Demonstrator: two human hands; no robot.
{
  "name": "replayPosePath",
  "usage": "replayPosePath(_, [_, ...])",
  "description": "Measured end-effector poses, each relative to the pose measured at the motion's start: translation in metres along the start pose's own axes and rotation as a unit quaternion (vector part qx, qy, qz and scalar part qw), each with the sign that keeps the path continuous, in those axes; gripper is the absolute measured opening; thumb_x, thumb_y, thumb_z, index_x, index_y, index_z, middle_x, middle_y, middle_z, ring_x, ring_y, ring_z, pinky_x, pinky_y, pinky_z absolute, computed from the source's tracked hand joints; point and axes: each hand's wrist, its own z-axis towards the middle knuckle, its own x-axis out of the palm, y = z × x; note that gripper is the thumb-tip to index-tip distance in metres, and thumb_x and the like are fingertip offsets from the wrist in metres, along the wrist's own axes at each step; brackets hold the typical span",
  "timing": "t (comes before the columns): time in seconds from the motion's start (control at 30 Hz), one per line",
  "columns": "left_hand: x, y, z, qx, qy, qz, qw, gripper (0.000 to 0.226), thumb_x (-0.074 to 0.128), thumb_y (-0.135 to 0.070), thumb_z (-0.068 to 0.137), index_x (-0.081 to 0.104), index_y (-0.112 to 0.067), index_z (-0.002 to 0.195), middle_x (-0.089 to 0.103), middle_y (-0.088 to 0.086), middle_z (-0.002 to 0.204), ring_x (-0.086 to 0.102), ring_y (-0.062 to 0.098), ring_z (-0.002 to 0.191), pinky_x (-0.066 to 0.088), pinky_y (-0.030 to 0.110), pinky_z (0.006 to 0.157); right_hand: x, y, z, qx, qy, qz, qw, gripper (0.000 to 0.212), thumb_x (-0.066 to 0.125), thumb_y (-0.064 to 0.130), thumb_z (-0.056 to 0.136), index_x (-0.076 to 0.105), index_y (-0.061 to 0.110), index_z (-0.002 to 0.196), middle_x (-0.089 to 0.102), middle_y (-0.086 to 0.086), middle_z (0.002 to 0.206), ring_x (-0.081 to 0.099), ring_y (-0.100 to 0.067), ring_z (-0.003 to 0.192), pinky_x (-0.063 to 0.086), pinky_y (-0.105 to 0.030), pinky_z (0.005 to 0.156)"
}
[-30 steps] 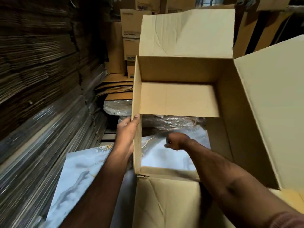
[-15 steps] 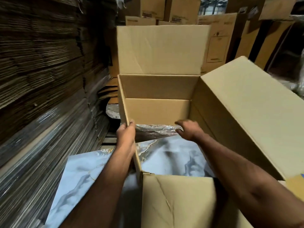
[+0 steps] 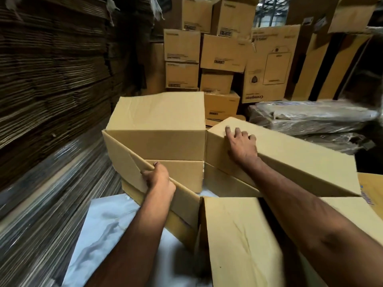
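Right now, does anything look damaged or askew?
Mildly. The near flap of the box is creased, and a tall printed carton behind stands upside down, its lettering inverted.

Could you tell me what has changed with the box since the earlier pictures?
The right hand came out of the box and now presses the right flap inward. The far flap has folded down over the opening. The left hand still grips the left flap; the near flap still hangs outward.

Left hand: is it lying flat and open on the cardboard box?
No, the left hand curls round a flap edge of the cardboard box, gripping it.
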Motion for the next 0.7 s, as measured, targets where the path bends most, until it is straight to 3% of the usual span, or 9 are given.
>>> replayPosePath(0.1, [-0.003,-0.008,-0.007,-0.019,-0.009,-0.004,1.000,0.069,0.052,-0.045,0.078,0.041,-0.014,0.140,0.050,0.013,0.140,0.056,0.036,0.121,0.048,0.052,0.100,-0.008,-0.002,0.000,-0.004,0.050,-0.012,0.999,0.087,0.064,0.048,0.089,0.013,0.025,0.155,0.045,-0.013,0.145,0.039,-0.032,0.131,0.036,-0.050,0.103])
replayPosePath(0.2, [-0.011,-0.020,-0.033,-0.044,-0.024,-0.031,0.998,0.061,0.052,-0.050,0.081,0.047,-0.011,0.128,0.053,0.014,0.134,0.056,0.037,0.117,0.048,0.052,0.099,-0.019,0.001,-0.004,-0.045,0.077,0.006,0.996,0.063,0.064,0.045,0.091,0.039,0.025,0.146,0.056,-0.007,0.136,0.046,-0.028,0.126,0.041,-0.045,0.102])
replayPosePath(0.3, [-0.014,-0.021,-0.035,-0.072,0.032,-0.050,0.996,0.037,0.053,-0.037,0.092,0.052,-0.011,0.119,0.057,0.010,0.127,0.059,0.033,0.110,0.048,0.049,0.100,-0.029,0.009,-0.014,-0.060,0.038,0.041,0.997,0.046,0.061,0.035,0.095,0.049,0.025,0.139,0.065,-0.006,0.123,0.056,-0.026,0.115,0.046,-0.039,0.093])
replayPosePath(0.4, [-0.019,-0.019,-0.041,-0.144,0.109,-0.048,0.982,0.010,0.046,-0.017,0.097,0.051,-0.009,0.102,0.055,0.011,0.120,0.057,0.029,0.101,0.040,0.054,0.107,-0.035,0.018,-0.021,-0.083,-0.013,0.015,0.996,0.040,0.061,0.033,0.096,0.053,0.025,0.135,0.067,-0.004,0.116,0.057,-0.023,0.113,0.046,-0.039,0.092])
replayPosePath(0.47, [-0.019,-0.012,-0.044,-0.196,0.145,-0.063,0.968,0.015,0.041,-0.010,0.100,0.046,-0.004,0.113,0.049,0.021,0.129,0.050,0.035,0.120,0.034,0.057,0.109,-0.035,0.019,-0.024,-0.092,-0.011,0.009,0.996,0.042,0.062,0.033,0.096,0.050,0.027,0.136,0.065,-0.003,0.123,0.052,-0.024,0.122,0.042,-0.041,0.098])
replayPosePath(0.53, [-0.019,-0.003,-0.056,-0.249,0.184,-0.071,0.948,0.022,0.037,-0.007,0.102,0.047,0.002,0.120,0.047,0.027,0.138,0.043,0.040,0.132,0.035,0.053,0.110,-0.031,0.019,-0.025,-0.092,0.019,0.020,0.995,0.046,0.064,0.030,0.094,0.047,0.026,0.137,0.059,-0.003,0.134,0.046,-0.026,0.129,0.038,-0.046,0.103])
replayPosePath(0.63, [-0.007,0.016,-0.066,-0.307,0.234,-0.103,0.917,0.025,0.037,-0.007,0.104,0.051,0.014,0.104,0.050,0.032,0.132,0.045,0.043,0.132,0.043,0.043,0.102,-0.023,0.015,-0.034,-0.098,0.067,0.009,0.993,0.049,0.064,0.031,0.093,0.043,0.023,0.136,0.052,-0.007,0.138,0.044,-0.029,0.128,0.040,-0.049,0.102])
replayPosePath(0.7, [0.002,0.032,-0.067,-0.323,0.253,-0.126,0.903,0.032,0.041,-0.007,0.103,0.048,0.018,0.121,0.047,0.035,0.137,0.047,0.045,0.130,0.056,0.038,0.079,-0.014,0.011,-0.044,-0.124,0.074,0.008,0.990,0.049,0.065,0.032,0.092,0.042,0.024,0.135,0.051,-0.009,0.136,0.045,-0.030,0.125,0.041,-0.048,0.101])
